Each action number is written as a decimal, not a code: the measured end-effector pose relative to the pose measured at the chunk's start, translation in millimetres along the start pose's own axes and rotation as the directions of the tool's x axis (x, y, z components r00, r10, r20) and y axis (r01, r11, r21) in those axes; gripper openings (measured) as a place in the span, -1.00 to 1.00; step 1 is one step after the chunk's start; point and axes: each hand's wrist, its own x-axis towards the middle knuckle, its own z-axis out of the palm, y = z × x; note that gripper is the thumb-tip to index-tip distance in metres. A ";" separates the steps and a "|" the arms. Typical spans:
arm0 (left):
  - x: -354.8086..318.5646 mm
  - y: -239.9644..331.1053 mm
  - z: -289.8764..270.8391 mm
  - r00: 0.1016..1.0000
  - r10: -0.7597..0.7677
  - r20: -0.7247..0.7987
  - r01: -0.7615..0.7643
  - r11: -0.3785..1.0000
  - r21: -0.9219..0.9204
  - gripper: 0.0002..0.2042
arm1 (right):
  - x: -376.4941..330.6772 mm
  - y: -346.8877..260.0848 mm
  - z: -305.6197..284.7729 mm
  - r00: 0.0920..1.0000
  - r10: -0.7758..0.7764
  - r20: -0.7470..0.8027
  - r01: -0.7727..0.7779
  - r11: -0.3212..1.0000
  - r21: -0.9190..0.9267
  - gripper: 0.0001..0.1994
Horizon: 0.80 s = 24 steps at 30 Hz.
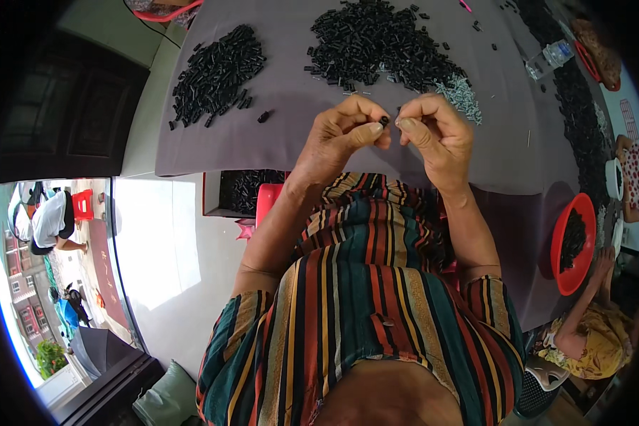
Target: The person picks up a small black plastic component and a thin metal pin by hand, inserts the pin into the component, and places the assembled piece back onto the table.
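Above the near edge of the table, my left hand [342, 133] pinches a small black cylindrical piece [384, 121] between thumb and forefinger. My right hand [437, 135] is closed in a pinch just to its right, fingertips close to the piece; what it holds is too small to make out. Beyond my hands spreads a large heap of similar black pieces [366, 42]. A smaller pile of little silvery screw-like parts [461, 98] lies at that heap's right edge. To the left is another pile of black pieces [220, 71], with one loose piece [264, 116] beside it.
A grey cloth covers the table [284, 153]. Below its near edge stands a box of black pieces [245, 190]. On the right are a red basin [574, 245] with black pieces, a clear plastic container [549, 59] and a long dark heap [579, 121]. Other people sit along the right side.
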 end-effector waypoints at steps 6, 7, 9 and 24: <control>-4.8 -3.1 4.5 1.000 0.028 0.003 -0.028 0.997 0.077 -0.90 | -0.7 -1.7 2.9 0.999 -0.007 0.040 0.014 0.986 -0.165 -0.93; -5.4 -3.3 4.5 1.000 0.028 -0.001 -0.028 0.997 0.076 -0.90 | -0.6 0.1 1.3 0.998 -0.031 0.056 0.044 0.966 -0.255 -0.93; -7.2 -4.1 4.6 0.999 0.041 -0.011 -0.039 0.990 0.136 -0.90 | -0.6 -1.0 1.2 0.997 -0.024 0.067 0.042 0.960 -0.277 -0.94; -22.7 34.9 -13.2 0.956 0.244 -0.164 -0.249 0.968 -0.008 -0.93 | 18.3 -6.1 -38.5 0.968 0.000 -0.251 -0.111 0.897 -0.428 -0.89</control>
